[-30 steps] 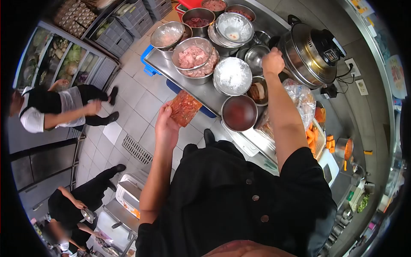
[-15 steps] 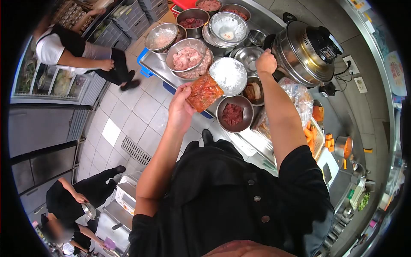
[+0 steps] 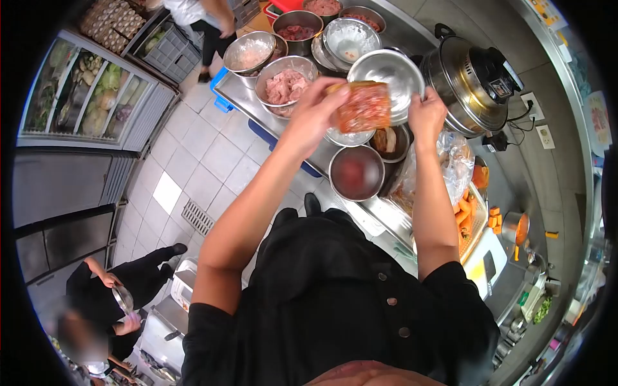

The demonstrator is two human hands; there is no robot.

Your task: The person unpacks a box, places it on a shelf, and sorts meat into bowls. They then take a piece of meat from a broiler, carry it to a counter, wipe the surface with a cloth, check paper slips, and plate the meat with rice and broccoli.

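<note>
My left hand [image 3: 317,109] is closed on the edge of a flat, clear packet [image 3: 365,108] with red-orange contents, blurred by motion. In my right hand [image 3: 427,119], gripped by its rim, is a shiny steel bowl [image 3: 385,72], tilted with its bare inside showing. The packet overlaps the bowl's lower left side in this view. Beneath them, a bowl of white powder [image 3: 351,137] is mostly hidden. Nearby stand a bowl of dark red meat [image 3: 355,177] and a bowl with browned pieces [image 3: 386,141].
Bowls of pale raw meat [image 3: 284,87] and other meats crowd the steel table's far end. A large cooker [image 3: 465,83] stands by the right wall, near a plastic bag [image 3: 454,161] and a basket of carrots [image 3: 473,215]. Co-workers stand at upper left and lower left [image 3: 122,273].
My right hand has lifted the steel bowl off the table and brought it closer. My left hand has moved the packet up and right, to the bowl. The upper co-worker has moved away.
</note>
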